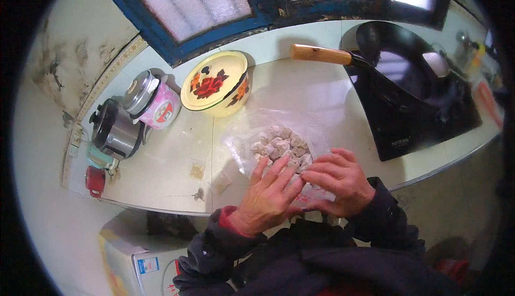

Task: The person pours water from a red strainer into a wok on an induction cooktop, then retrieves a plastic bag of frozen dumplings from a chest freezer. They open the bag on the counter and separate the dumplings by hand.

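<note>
Pale, lumpy pieces that look like small dumplings or wontons (281, 141) lie heaped in a clear plastic bag (237, 149) with red print, near the counter's front edge. My left hand (269, 193) rests over the near left side of the heap, palm down with fingers spread. On the right, my right hand (338, 179) has its fingertips at the heap's near right side and its thumb low by the bag's front. Whether the fingers pinch the plastic or a piece is hidden under both hands.
Behind the bag stands a lidded yellow enamel basin (217, 83). At left are a pink rice cooker (161, 109), an electric pressure cooker (120, 131) and a red cup (95, 178). A small packet (197, 169) lies nearby. A wok (394, 62) sits on a black induction cooktop (422, 127) at right.
</note>
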Action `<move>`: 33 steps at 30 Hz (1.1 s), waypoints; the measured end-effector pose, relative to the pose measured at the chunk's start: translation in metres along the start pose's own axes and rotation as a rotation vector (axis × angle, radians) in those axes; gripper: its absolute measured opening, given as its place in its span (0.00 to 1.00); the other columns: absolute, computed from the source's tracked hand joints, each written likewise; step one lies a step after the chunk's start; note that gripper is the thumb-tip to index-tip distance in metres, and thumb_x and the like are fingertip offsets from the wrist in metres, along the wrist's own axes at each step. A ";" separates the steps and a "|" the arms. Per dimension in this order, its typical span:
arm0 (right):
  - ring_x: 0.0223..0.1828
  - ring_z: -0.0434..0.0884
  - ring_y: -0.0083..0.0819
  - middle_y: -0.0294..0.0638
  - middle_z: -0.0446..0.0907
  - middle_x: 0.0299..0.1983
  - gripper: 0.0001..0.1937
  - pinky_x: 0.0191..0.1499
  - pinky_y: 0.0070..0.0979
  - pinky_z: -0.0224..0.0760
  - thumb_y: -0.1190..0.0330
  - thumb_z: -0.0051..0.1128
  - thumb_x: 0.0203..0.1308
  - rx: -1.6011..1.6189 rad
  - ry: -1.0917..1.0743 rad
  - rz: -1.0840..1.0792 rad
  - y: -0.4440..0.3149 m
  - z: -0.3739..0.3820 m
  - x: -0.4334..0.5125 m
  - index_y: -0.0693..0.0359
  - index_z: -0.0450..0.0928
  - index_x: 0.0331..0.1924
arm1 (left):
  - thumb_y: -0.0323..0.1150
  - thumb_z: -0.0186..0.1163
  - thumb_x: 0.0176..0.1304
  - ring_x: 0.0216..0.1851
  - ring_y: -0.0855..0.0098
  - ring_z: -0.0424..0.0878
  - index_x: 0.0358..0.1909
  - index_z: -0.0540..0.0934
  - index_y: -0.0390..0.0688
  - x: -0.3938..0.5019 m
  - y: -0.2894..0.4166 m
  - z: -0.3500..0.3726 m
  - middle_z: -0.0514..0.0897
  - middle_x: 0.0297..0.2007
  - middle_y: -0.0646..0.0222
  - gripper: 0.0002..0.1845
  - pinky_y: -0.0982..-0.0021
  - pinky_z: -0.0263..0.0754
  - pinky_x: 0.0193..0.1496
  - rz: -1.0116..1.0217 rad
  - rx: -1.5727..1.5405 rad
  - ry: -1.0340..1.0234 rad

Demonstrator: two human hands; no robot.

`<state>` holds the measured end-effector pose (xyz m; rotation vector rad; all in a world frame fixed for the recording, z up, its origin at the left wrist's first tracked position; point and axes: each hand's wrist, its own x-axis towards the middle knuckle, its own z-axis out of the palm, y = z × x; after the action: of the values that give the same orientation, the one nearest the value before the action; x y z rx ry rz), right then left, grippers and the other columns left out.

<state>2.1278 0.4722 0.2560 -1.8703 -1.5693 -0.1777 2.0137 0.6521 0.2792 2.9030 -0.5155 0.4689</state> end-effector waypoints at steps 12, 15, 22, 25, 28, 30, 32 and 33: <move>0.41 0.72 0.33 0.38 0.72 0.27 0.04 0.59 0.38 0.55 0.71 0.50 0.42 -0.232 -0.038 -0.153 0.016 0.015 -0.036 0.60 0.73 0.26 | 0.25 0.55 0.44 0.34 0.60 0.75 0.35 0.73 0.40 -0.055 0.013 0.030 0.75 0.28 0.62 0.12 0.62 0.69 0.38 -0.251 0.053 -0.084; 0.40 0.72 0.33 0.38 0.72 0.26 0.04 0.58 0.38 0.57 0.73 0.50 0.42 -0.200 0.042 -0.147 0.018 0.012 -0.019 0.60 0.72 0.25 | 0.23 0.55 0.43 0.31 0.59 0.75 0.35 0.73 0.41 -0.051 0.004 0.025 0.75 0.27 0.62 0.14 0.61 0.69 0.32 -0.311 0.101 -0.082; 0.38 0.74 0.33 0.40 0.72 0.26 0.02 0.55 0.37 0.59 0.75 0.50 0.43 -0.202 0.224 -0.181 0.036 0.000 0.032 0.61 0.72 0.24 | 0.21 0.53 0.41 0.28 0.58 0.74 0.36 0.73 0.43 -0.028 -0.023 0.009 0.74 0.24 0.63 0.15 0.62 0.67 0.29 -0.392 0.322 0.151; 0.38 0.74 0.33 0.40 0.71 0.26 0.01 0.54 0.35 0.60 0.75 0.50 0.44 -0.202 0.231 -0.202 0.036 0.001 0.041 0.61 0.71 0.24 | 0.21 0.54 0.39 0.28 0.61 0.73 0.36 0.73 0.43 -0.022 -0.015 0.017 0.73 0.24 0.64 0.16 0.64 0.66 0.31 -0.348 0.278 0.079; 0.38 0.74 0.33 0.39 0.71 0.26 0.02 0.53 0.35 0.60 0.75 0.50 0.44 -0.199 0.251 -0.222 0.038 0.000 0.040 0.61 0.71 0.24 | 0.19 0.54 0.36 0.29 0.62 0.74 0.38 0.74 0.41 -0.022 -0.014 0.015 0.75 0.26 0.64 0.20 0.64 0.67 0.31 -0.323 0.278 0.173; 0.38 0.74 0.33 0.39 0.71 0.26 0.02 0.53 0.34 0.61 0.74 0.51 0.44 -0.179 0.245 -0.222 0.036 0.000 0.035 0.61 0.71 0.24 | 0.16 0.55 0.35 0.28 0.59 0.75 0.37 0.74 0.41 -0.026 -0.011 0.011 0.76 0.26 0.62 0.22 0.62 0.68 0.30 -0.316 0.241 0.225; 0.38 0.74 0.32 0.39 0.71 0.26 0.02 0.53 0.34 0.61 0.74 0.51 0.44 -0.171 0.207 -0.227 0.038 -0.002 0.032 0.61 0.71 0.25 | 0.19 0.55 0.36 0.29 0.62 0.75 0.36 0.74 0.41 -0.027 -0.007 0.007 0.76 0.26 0.65 0.19 0.65 0.67 0.30 -0.348 0.246 0.227; 0.38 0.74 0.32 0.39 0.71 0.26 0.02 0.53 0.34 0.61 0.74 0.51 0.44 -0.168 0.235 -0.237 0.039 -0.002 0.031 0.61 0.71 0.25 | 0.18 0.55 0.36 0.27 0.61 0.74 0.36 0.74 0.41 -0.027 -0.007 0.006 0.76 0.26 0.64 0.19 0.65 0.67 0.30 -0.377 0.246 0.304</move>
<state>2.1720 0.4946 0.2579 -1.7091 -1.6466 -0.6297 1.9941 0.6653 0.2641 2.9671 0.1408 0.9437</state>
